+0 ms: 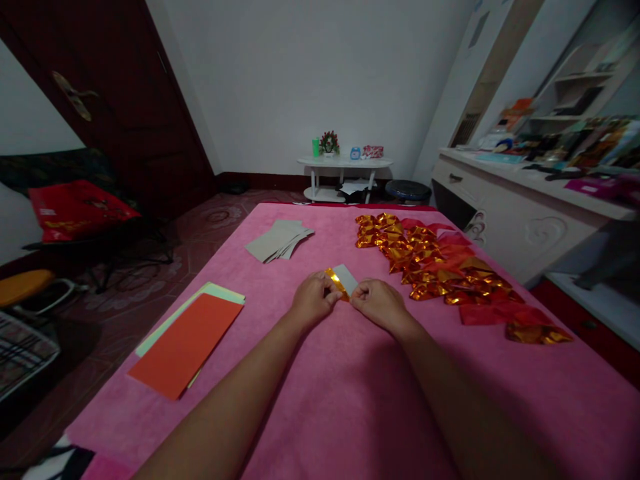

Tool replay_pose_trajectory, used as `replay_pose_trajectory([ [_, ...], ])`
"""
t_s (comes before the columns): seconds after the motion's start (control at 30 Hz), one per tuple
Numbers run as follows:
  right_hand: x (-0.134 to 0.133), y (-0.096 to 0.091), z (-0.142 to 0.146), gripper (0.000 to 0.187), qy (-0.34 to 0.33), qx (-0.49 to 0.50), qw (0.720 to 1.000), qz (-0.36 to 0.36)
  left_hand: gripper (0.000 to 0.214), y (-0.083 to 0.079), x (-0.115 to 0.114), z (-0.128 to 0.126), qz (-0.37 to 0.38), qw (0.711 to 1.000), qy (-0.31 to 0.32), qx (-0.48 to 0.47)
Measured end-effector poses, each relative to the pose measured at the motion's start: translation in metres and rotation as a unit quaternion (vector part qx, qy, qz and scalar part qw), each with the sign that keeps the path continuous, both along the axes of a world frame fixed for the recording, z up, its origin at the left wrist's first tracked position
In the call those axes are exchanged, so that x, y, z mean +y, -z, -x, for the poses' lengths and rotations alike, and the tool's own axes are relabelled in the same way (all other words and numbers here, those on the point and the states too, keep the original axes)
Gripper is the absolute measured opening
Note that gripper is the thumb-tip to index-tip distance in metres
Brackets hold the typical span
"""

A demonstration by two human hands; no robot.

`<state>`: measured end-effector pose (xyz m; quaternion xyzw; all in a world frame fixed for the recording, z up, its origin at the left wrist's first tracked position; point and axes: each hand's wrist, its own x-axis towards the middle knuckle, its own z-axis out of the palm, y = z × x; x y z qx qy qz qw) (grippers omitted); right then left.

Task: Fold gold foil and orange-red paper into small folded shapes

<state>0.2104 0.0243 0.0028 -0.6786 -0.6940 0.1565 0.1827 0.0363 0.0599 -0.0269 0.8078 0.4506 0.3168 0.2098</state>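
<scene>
Between my two hands, over the middle of the pink cloth, is a small sheet of grey-backed paper (346,277) with a shiny gold strip showing along its near left edge. My left hand (314,298) pinches the gold strip, thumb and fingers together. The near right corner is pinched by my right hand (379,304). Beyond my left hand lies a fanned stack of grey sheets (280,240). To the right are rows of folded gold foil pieces (410,247), with red paper pieces (493,316) among them.
Orange and pale green paper sheets (187,343) lie at the table's left. The pink cloth (320,400) covers the table. Behind it stand a small white side table (345,162) and a dark round stool (407,191). A white dresser (520,207) flanks the right; a red bag (80,210) sits left.
</scene>
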Motion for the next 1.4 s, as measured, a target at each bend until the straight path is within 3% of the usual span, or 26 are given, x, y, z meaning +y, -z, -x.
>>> replay_pose_trajectory([
  [0.43, 0.002, 0.003, 0.006, 0.014, 0.052, -0.022, 0.998, 0.007, 0.014, -0.001, -0.001, -0.006, 0.004, 0.998, -0.052, 0.025],
  [0.73, 0.0, 0.005, 0.005, 0.009, 0.043, -0.002, 0.999, -0.012, 0.014, -0.005, -0.002, -0.007, -0.003, 0.997, -0.069, 0.045],
  [0.9, -0.003, 0.008, 0.002, 0.024, -0.006, 0.029, 0.999, -0.026, 0.003, -0.005, -0.002, -0.007, -0.006, 0.998, -0.037, 0.044],
  [1.03, -0.001, 0.007, -0.002, 0.023, -0.035, 0.021, 0.999, -0.013, 0.011, -0.007, -0.006, -0.006, -0.036, 0.997, -0.024, 0.066],
  [1.2, 0.005, 0.004, -0.007, 0.023, -0.024, 0.036, 0.999, 0.018, 0.016, -0.012, -0.023, -0.009, -0.146, 0.974, 0.005, 0.174],
  [1.3, 0.009, 0.006, -0.013, 0.021, -0.02, 0.064, 0.997, 0.041, 0.022, -0.013, -0.031, -0.01, -0.147, 0.971, 0.034, 0.188],
  [1.4, 0.014, 0.013, -0.02, 0.02, 0.015, 0.093, 0.996, -0.005, 0.025, -0.014, -0.033, -0.01, -0.14, 0.974, 0.052, 0.17],
])
